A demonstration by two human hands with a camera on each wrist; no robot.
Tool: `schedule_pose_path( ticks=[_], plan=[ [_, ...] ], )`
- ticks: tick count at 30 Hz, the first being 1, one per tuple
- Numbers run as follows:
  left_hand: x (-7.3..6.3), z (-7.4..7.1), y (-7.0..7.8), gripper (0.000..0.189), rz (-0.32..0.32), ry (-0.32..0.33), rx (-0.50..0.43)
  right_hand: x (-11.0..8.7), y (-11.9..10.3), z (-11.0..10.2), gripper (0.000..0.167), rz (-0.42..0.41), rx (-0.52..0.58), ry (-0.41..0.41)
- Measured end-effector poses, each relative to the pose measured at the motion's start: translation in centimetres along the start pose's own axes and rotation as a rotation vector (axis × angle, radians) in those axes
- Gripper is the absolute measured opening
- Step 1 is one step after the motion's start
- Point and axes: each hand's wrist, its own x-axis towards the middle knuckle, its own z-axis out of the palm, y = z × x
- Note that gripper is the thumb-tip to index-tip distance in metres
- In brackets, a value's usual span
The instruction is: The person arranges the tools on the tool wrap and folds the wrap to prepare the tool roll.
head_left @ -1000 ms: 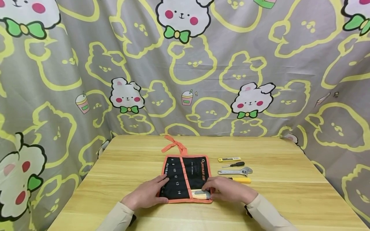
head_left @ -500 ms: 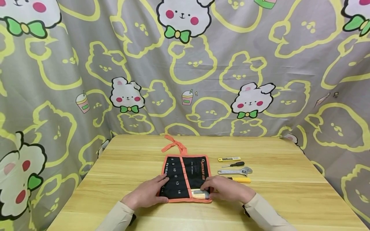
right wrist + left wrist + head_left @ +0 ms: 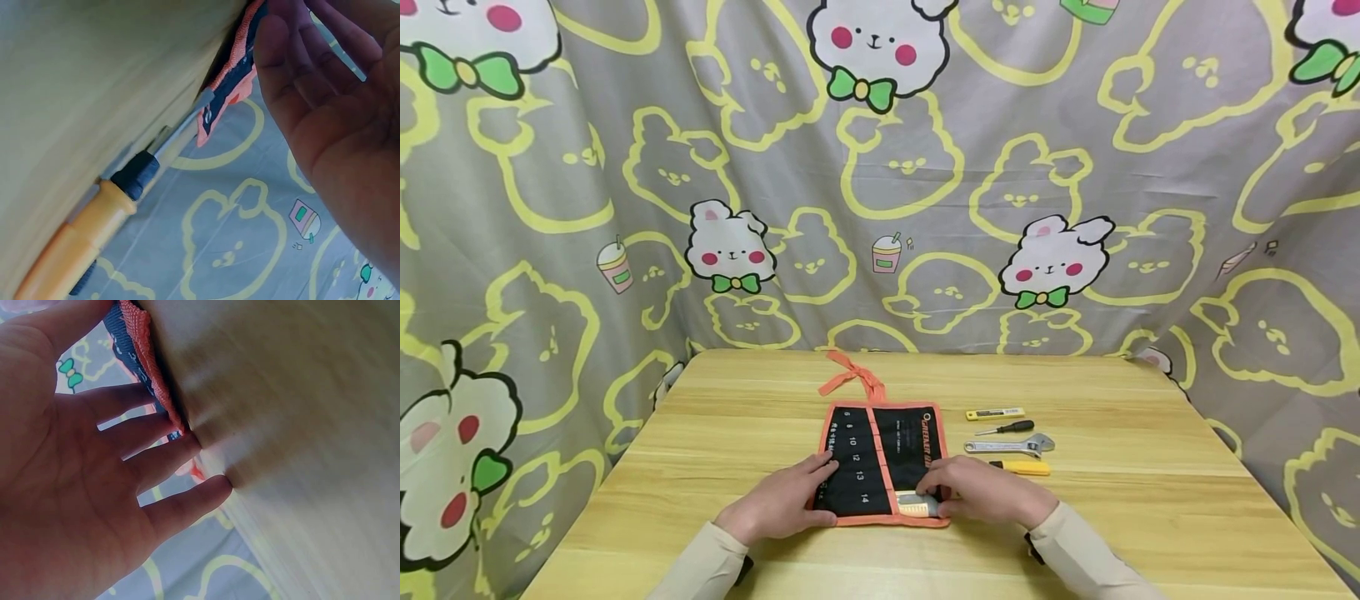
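A black tool roll (image 3: 895, 458) with orange trim lies spread on the table, numbers printed down its left half. My left hand (image 3: 778, 500) rests on its left edge, fingers extended; the left wrist view shows the fingertips at the orange border. At the lower right of the roll lies a cream-and-grey utility knife (image 3: 913, 503), its left end at the orange middle strip. My right hand (image 3: 981, 490) pinches the knife's right end between thumb and fingers. In the right wrist view the thumb and curled fingers show, but the knife is hidden.
Right of the roll, from back to front, lie a yellow flat case (image 3: 996, 414), a small black-handled screwdriver (image 3: 1015, 427), an adjustable wrench (image 3: 1007, 447) and a yellow-handled tool (image 3: 1026, 468). An orange tie (image 3: 853, 375) trails behind the roll. Patterned curtains (image 3: 925, 200) surround the table.
My right hand has shifted slightly left with the utility knife's end, and less of the knife's right end shows. The left hand and the roll have stayed put.
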Motion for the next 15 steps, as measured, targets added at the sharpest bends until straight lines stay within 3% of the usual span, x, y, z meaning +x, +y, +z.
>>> schedule_pose_path(
  ticks=[15],
  plan=[
    [0.02,-0.04,0.13,0.079,-0.017,-0.018,0.004,0.49,0.36,0.46,0.028,0.015,0.039,0.003]
  ],
)
